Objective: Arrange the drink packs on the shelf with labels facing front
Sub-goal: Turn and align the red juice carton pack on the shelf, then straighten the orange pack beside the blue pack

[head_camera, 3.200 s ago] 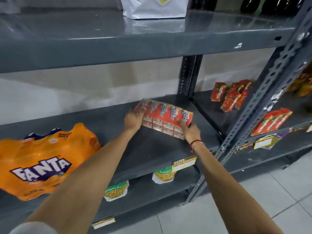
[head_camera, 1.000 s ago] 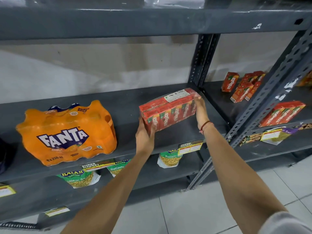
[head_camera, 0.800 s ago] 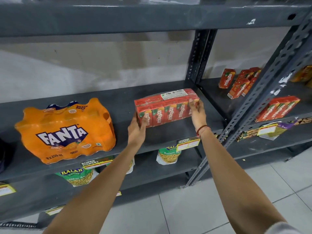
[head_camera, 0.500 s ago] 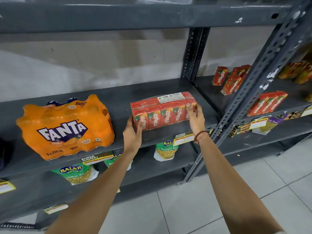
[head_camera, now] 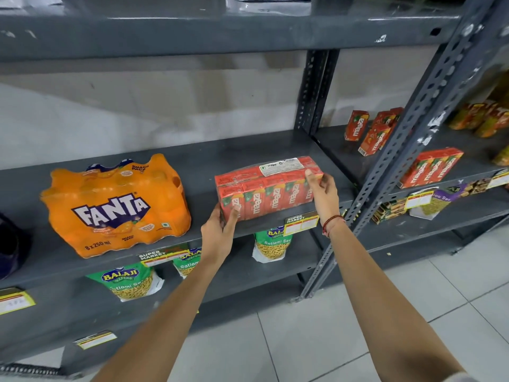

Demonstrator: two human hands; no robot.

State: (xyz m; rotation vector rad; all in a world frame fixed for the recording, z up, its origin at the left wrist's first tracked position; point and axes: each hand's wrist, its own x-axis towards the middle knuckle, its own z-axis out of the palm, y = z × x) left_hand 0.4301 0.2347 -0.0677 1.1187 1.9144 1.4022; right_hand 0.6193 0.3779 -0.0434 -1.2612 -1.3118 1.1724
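Note:
A red shrink-wrapped Maaza carton pack (head_camera: 268, 193) stands upright near the front edge of the grey middle shelf (head_camera: 256, 153), its labels facing front. My left hand (head_camera: 219, 232) grips its lower left corner. My right hand (head_camera: 325, 193), with a red thread on the wrist, holds its right end. An orange Fanta bottle pack (head_camera: 115, 205) rests to the left on the same shelf, logo facing front.
Loose Maaza cartons (head_camera: 371, 130) and another Maaza pack (head_camera: 431, 166) sit on the right-hand shelf unit behind a slotted upright (head_camera: 407, 150). Balaji snack bags (head_camera: 129, 281) stand on the lower shelf. A dark object (head_camera: 11, 244) is at the far left. Tiled floor lies below.
The Maaza pack went from lying flat with its back showing to standing upright with labels forward, then came down near the shelf's front edge. Both hands stayed on it.

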